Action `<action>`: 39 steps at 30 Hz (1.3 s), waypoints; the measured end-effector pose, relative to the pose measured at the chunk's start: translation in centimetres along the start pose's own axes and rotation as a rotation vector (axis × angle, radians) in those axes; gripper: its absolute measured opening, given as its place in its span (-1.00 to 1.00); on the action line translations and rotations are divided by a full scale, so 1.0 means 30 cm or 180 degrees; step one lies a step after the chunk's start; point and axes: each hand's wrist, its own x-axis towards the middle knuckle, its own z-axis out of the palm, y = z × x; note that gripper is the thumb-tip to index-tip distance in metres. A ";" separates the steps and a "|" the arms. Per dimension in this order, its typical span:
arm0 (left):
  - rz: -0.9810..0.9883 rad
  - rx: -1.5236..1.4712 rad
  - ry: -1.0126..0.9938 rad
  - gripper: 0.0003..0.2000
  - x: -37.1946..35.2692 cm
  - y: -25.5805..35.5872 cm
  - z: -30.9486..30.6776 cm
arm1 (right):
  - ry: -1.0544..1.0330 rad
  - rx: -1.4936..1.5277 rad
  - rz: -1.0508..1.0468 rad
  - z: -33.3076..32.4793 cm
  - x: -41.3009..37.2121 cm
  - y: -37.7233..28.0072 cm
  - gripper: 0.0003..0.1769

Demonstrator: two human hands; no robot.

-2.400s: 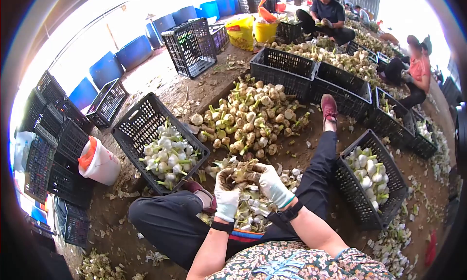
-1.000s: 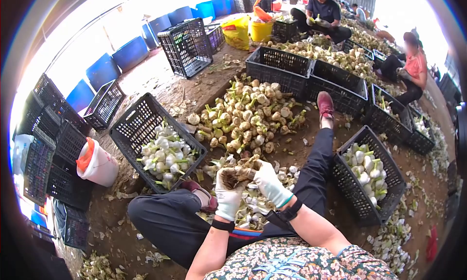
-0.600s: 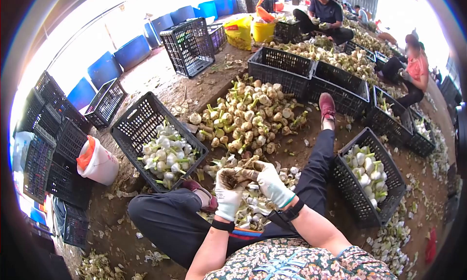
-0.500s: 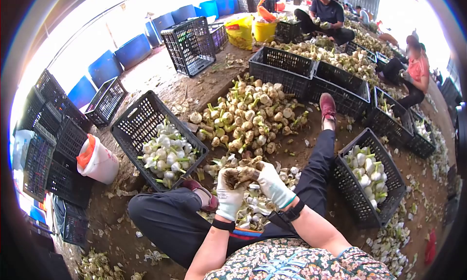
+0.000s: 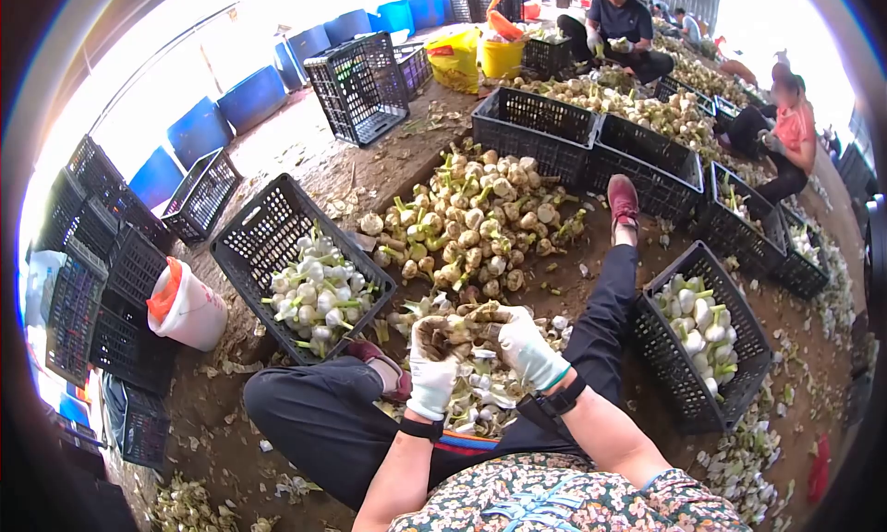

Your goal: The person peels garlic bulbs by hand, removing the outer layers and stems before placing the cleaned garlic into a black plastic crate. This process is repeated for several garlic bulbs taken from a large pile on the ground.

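My left hand (image 5: pixel 432 358), in a white glove with dirt-stained fingers, is closed round a garlic bulb (image 5: pixel 458 328) that the fingers partly hide. From the other side my right hand (image 5: pixel 524 345), gloved the same way, has its fingers curled in on that bulb. Beneath both hands lies a scatter of garlic peelings (image 5: pixel 485 389) between my legs. Just beyond them is a heap of untrimmed garlic (image 5: pixel 476 220) with brownish skins. Whiter, peeled-looking bulbs (image 5: pixel 319 287) fill part of a tilted black crate (image 5: pixel 254 225) on my left, and more bulbs (image 5: pixel 698 329) are in a crate (image 5: pixel 661 370) on my right.
Black crates (image 5: pixel 536 126) line the far side of the heap. A white bucket (image 5: pixel 189 310) stands at left near stacked crates (image 5: pixel 129 338). Two people (image 5: pixel 621 29) (image 5: pixel 793 135) sit beyond with more garlic. Yellow containers (image 5: pixel 502 59) and blue barrels (image 5: pixel 251 98) are at the back.
Both hands have shifted slightly, the left wrist turning so its stained palm side shows more. The bulb stays between them. The crates and heap look the same.
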 end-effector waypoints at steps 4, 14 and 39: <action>-0.0370 -0.0655 0.0175 -0.57 -0.002 -0.005 0.001 | -0.0296 -0.0679 -0.0749 -0.090 0.036 0.032 -0.50; -0.0006 0.0281 0.0061 -0.57 -0.005 0.007 0.038 | 0.0268 -0.1741 -0.1031 -0.077 0.018 0.080 -0.76; -0.0613 0.0652 -0.0542 -0.37 -0.022 0.084 -0.025 | -0.0463 -0.4249 -0.1939 0.037 -0.051 -0.103 -0.69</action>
